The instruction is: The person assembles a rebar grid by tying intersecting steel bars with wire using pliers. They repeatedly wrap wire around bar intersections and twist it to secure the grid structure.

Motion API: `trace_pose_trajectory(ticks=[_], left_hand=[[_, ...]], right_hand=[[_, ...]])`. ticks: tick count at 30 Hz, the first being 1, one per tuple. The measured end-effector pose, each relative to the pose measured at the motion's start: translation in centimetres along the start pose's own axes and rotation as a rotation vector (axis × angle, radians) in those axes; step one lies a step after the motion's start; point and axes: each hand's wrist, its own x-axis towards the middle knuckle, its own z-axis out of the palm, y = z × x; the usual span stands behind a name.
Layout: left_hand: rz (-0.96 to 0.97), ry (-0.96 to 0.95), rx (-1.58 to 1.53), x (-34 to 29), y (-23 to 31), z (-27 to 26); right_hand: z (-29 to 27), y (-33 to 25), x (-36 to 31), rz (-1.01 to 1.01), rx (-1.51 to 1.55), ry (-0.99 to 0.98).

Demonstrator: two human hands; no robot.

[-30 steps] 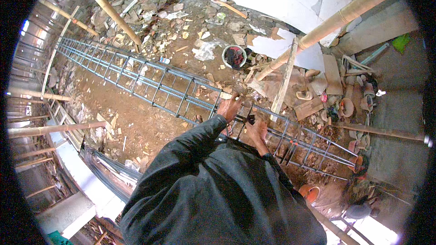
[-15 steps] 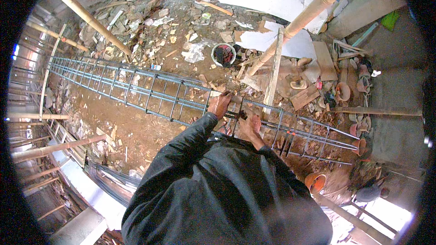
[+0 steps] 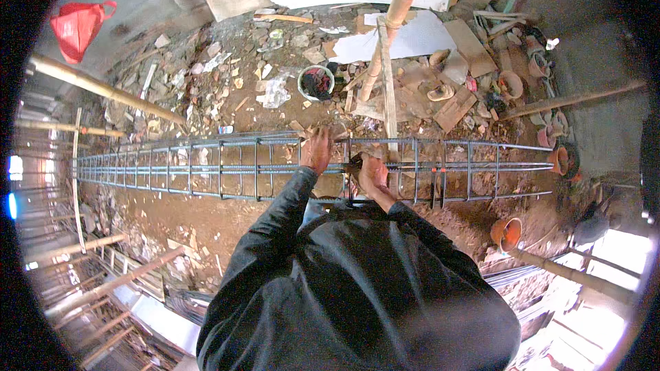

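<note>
A long rebar cage (image 3: 237, 168), made of steel bars with square stirrups, runs from left to right in front of me. My left hand (image 3: 317, 150) is closed at the cage's far upper bar, close to a stirrup. My right hand (image 3: 372, 170) is a little to the right and nearer to me, its fingers curled beside another stirrup (image 3: 347, 182). Something small and dark shows at its fingertips, too unclear to name. Orange-red marks (image 3: 438, 169) sit on the bars to the right of that hand.
A bamboo pole (image 3: 395, 10) and a wooden batten (image 3: 386, 89) stand just beyond the cage. Past it are a pale bucket (image 3: 316, 83) and scattered rubble. An orange bucket (image 3: 507, 233) lies at the right. A red bag (image 3: 78, 31) hangs at the far left.
The view has turned, so the cage that slanted down to the right now runs nearly level. Both hands keep to about the same place on it, with fingers slightly shifted.
</note>
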Motion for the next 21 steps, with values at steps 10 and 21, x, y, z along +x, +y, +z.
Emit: trace_pose_trajectory(ticks=[10, 21], left_hand=[[-0.012, -0.157, -0.235, 4.2, 2.3, -1.0], [-0.266, -0.144, -0.036, -0.1, -1.2, -3.6]], right_hand=[[-2.9, -1.2, -1.6, 0.109, 0.467, 0.043], [-6.7, 3.1, -9.1, 0.335, 0.496, 0.117]])
